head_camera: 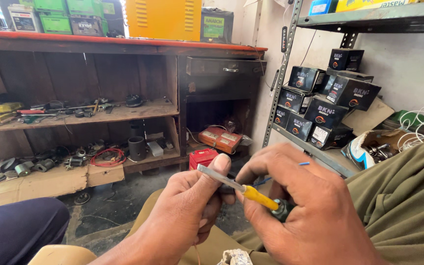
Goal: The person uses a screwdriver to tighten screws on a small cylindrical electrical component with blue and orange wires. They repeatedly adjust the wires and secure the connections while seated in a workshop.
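My right hand (305,206) grips a screwdriver by its yellow and dark green handle (260,197). Its flat metal blade (217,176) points up and to the left. My left hand (192,206) pinches that blade between thumb and fingers, close to the tip. A thin blue wire (304,163) sticks out behind my right hand's fingers. Both hands are held above my lap, over olive trousers (398,196). What the left fingers hold under the blade is hidden.
A wooden workbench (123,46) with shelves of tools and parts stands ahead, with a dark drawer (225,66). Black boxes (325,98) are stacked on a metal rack at the right. A red box (202,158) lies on the floor. Another person's dark blue leg (15,225) is at the left.
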A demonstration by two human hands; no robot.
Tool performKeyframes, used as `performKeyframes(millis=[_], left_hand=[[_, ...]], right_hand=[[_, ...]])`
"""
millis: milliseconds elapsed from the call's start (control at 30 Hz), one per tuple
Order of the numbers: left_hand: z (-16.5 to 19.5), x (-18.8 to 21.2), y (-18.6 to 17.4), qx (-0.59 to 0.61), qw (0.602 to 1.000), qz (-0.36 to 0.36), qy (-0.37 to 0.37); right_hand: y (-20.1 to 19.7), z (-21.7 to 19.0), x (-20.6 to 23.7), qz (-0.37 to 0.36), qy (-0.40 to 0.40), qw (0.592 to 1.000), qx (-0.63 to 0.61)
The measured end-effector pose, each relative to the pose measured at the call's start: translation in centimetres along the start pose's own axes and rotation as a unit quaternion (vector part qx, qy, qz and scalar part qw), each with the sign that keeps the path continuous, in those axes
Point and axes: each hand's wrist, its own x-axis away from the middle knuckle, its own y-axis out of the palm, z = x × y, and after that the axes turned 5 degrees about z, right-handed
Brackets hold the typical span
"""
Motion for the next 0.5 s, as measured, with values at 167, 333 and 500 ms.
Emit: performKeyframes(millis=[167,333,500], left_hand=[[-0.19,-0.12,-0.05,0.000,1.000,-0.023,0.002],[-0.56,-0.19,-0.37,-0.044,0.997,-0.034,0.047],[-0.85,-0.49,-0.40,-0.082,0.992,-0.039,0.093]], right_hand=[[-0.08,0.16,0.10,-0.010,-0.018,0.998,-0.051],[0.11,0.07,0.18,-0.036,-0.025,0.996,-0.073],[0.05,-0.53,0.30,-0.025,-0.056,0.998,-0.018]])
